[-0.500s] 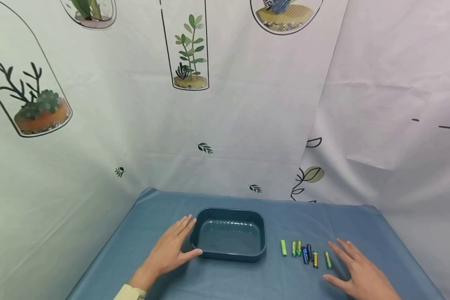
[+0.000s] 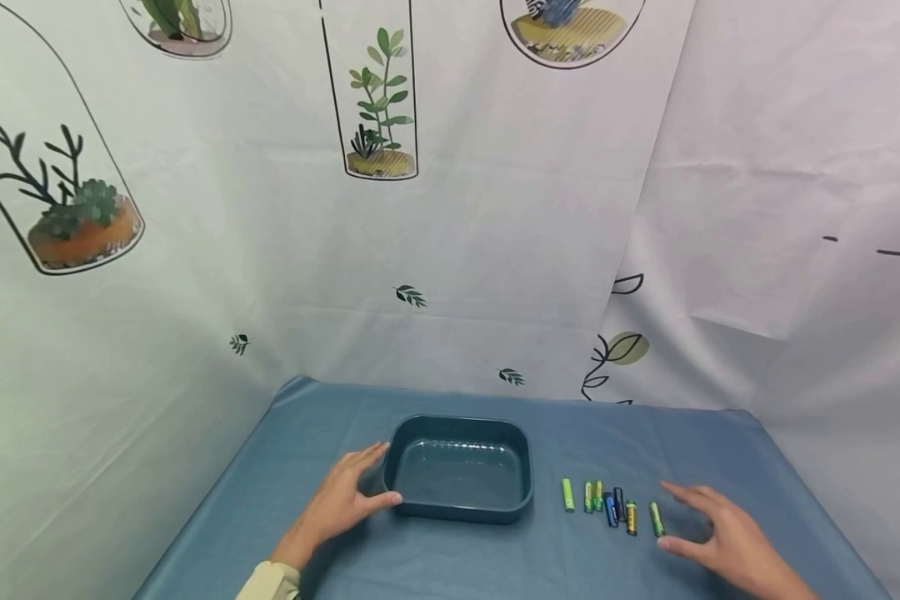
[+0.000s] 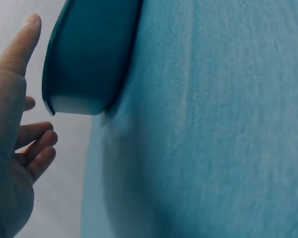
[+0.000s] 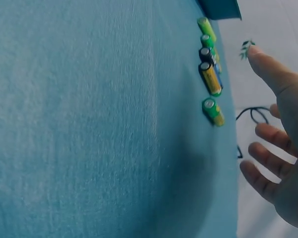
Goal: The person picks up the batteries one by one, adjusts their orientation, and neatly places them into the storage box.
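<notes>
A dark teal rectangular dish [image 2: 461,513] stands on the blue cloth. My left hand [image 2: 336,504] is at the dish's left side, thumb near the front corner and fingers by the left rim. In the left wrist view a gap shows between that hand [image 3: 12,129] and the dish wall [image 3: 84,59]. To the right of the dish lie several small batteries in green, yellow and dark blue. Closest to my right hand [image 2: 731,537] is the rightmost green battery [image 2: 657,518]. Thumb and fingers are spread beside it, holding nothing; the right wrist view shows this battery [image 4: 213,112] apart from the hand.
A lime-green battery [image 2: 567,495] lies at the row's left end, a blue one [image 2: 611,510] and a yellow one [image 2: 631,517] farther right. Behind the blue-covered table [image 2: 435,567] hangs a white printed curtain [image 2: 495,250].
The right hand's thumb and fingers have drawn closer together near the rightmost battery. My left hand's fingers have pulled slightly nearer to me along the dish. The dish and batteries have not moved.
</notes>
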Demonstrator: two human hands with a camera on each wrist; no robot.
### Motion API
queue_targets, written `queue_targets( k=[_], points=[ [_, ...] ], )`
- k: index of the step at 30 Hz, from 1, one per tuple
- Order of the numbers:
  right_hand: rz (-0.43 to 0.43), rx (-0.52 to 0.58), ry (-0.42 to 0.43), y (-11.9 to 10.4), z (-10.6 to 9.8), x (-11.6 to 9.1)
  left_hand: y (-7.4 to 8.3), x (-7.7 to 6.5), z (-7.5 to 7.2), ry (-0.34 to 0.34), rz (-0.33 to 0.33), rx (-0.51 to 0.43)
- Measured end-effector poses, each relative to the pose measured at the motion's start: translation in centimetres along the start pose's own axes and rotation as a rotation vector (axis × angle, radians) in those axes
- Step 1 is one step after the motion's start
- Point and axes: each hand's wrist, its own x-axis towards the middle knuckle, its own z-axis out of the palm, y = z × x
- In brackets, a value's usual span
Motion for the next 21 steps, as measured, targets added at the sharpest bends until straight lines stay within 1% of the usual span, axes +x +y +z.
queue_targets(
  k=[3,8,11,16,21],
  points=[
    [-0.005,0.040,-0.011,0.9,0.3,0.3,-0.3,0.1,0.3,0.005,-0.010,-0.055],
    [-0.012,0.079,-0.014,1.9,0.6,0.8,-0.8,0.4,0.9,0.040,-0.032,-0.137],
    [-0.017,0.094,-0.022,2.4,0.8,1.2,-1.0,0.4,1.1,0.054,-0.051,-0.159],
    [-0.021,0.104,-0.041,3.3,1.1,1.7,-1.2,0.4,1.3,0.050,-0.061,-0.181],
    [-0.030,0.103,-0.056,3.9,1.6,2.0,-1.3,0.5,1.4,0.056,-0.074,-0.181]
  ],
)
